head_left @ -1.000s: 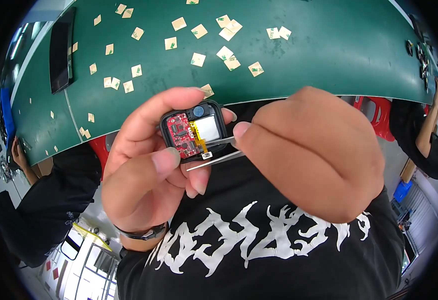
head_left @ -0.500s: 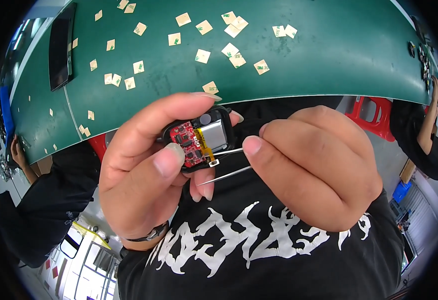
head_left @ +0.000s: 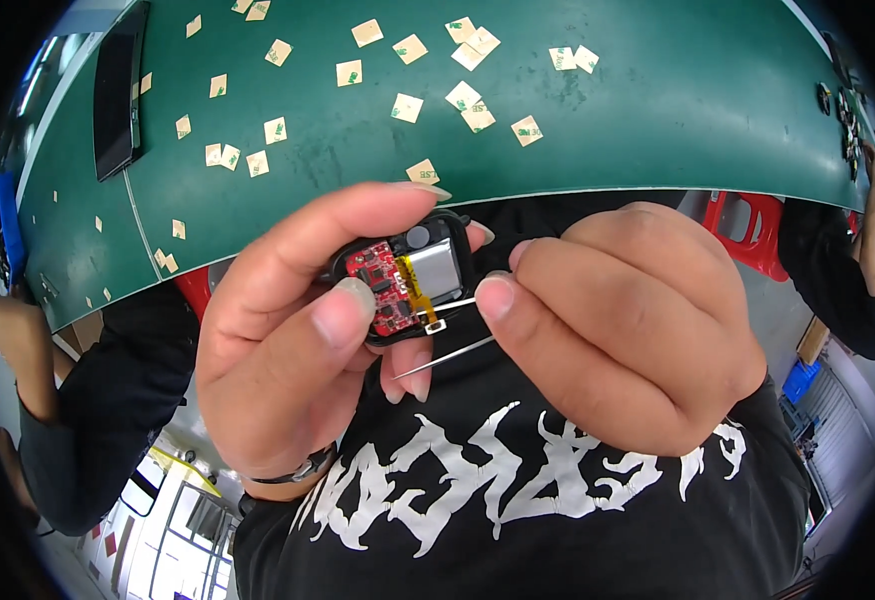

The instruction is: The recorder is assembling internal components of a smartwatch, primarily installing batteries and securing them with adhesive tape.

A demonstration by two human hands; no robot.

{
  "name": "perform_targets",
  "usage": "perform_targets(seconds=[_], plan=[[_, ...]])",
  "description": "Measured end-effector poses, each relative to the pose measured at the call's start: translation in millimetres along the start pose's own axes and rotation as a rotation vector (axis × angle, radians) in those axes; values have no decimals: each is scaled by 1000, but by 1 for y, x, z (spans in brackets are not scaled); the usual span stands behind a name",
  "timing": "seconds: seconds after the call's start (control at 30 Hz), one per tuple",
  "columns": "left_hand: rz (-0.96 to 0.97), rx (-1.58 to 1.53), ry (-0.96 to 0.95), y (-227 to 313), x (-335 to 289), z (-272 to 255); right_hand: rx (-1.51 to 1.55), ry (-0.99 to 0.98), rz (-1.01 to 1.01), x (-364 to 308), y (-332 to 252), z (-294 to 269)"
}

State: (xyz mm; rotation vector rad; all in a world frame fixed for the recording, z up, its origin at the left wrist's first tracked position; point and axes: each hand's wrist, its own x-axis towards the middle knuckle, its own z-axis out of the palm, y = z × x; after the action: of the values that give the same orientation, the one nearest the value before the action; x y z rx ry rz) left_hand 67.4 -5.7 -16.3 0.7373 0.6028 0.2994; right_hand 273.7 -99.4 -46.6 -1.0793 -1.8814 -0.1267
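Observation:
My left hand (head_left: 298,340) is wrapped round a small black device housing (head_left: 465,262), its thumb resting by the red circuit board (head_left: 378,280) inside. Beside the board lie a silver battery cell (head_left: 436,270) and a yellow flex strip (head_left: 415,292). A small white-framed connector piece (head_left: 435,327) sticks out at the housing's lower edge. In a pinch, my right hand (head_left: 628,330) holds metal tweezers (head_left: 448,354). One tweezer arm reaches the lower edge by the flex strip; the other stays apart below, near my left fingertips. Whether the tips grip anything, I cannot tell.
Scattered cream adhesive squares (head_left: 408,108) lie on the green table (head_left: 638,130) beyond my hands. A dark flat panel (head_left: 120,95) sits at the table's left. Red stools (head_left: 748,230) stand by the edge. Other people work at left (head_left: 108,400) and right (head_left: 828,270).
The housing and the tweezers have shifted slightly, the housing a little to the right. My right hand has moved a bit to the left. At the left, the other person's arm has moved.

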Motion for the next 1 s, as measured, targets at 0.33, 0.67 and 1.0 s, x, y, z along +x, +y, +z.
perform_targets(seconds=[0.33, 0.67, 1.0], plan=[[13, 96, 40, 1, 3, 4, 17, -15, -43, -3, 5, -3], [12, 107, 99, -1, 5, 6, -29, -11, -13, -6, 5, -7], [4, 104, 100, -2, 7, 6, -34, 26, -9, -8, 2, 3]])
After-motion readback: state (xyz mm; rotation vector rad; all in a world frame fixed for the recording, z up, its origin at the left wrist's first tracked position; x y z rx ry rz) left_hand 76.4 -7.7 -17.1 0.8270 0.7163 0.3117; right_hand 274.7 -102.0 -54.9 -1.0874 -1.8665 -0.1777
